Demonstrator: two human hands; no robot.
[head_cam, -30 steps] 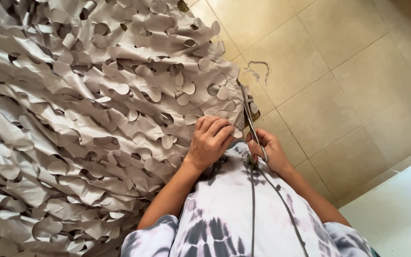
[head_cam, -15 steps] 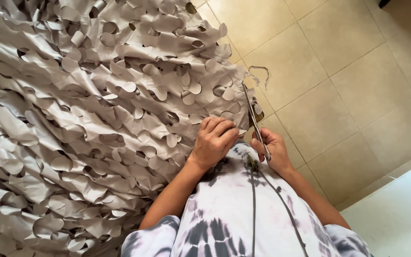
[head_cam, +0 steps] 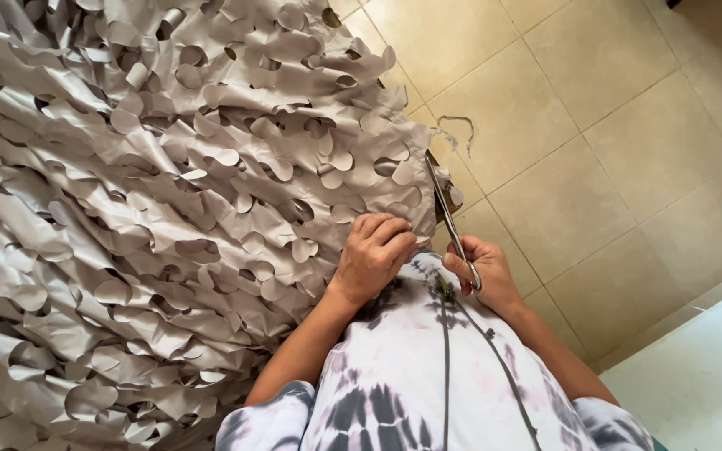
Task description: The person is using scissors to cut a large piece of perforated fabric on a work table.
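Two hands are on this one: the left hand (head_cam: 373, 259) is curled shut over a bunch of the grey cut-out netting (head_cam: 169, 217), pinching its edge right in front of the person's chest, and the right hand (head_cam: 482, 271) is wrapped around the handles of a pair of scissors (head_cam: 447, 213). The blades point up and away along the net's right-hand border, and honestly I can't tell whether they're parted or closed from this angle, too thin. The netting itself is a huge heap of leaf-shaped flaps filling the whole left side of the view and spilling toward the tiled floor (head_cam: 595, 125). A thin offcut strip (head_cam: 455, 132) lies on the tiles just past the blade tips. The person wears a tie-dye shirt (head_cam: 428, 376) with a cord (head_cam: 478, 351) hanging down the front, and there's a pale surface (head_cam: 704, 376) in the lower right corner. What could go sideways, in my opinion: the left fingers sit close to where the blades run, so a slip of the bunched material could pull a fingertip into the cut. All those loose flaps overlap too, so a blade could easily catch a layer underneath and snip a part that's meant to stay. And the dangling cord is near the scissor handles, so it could snag.
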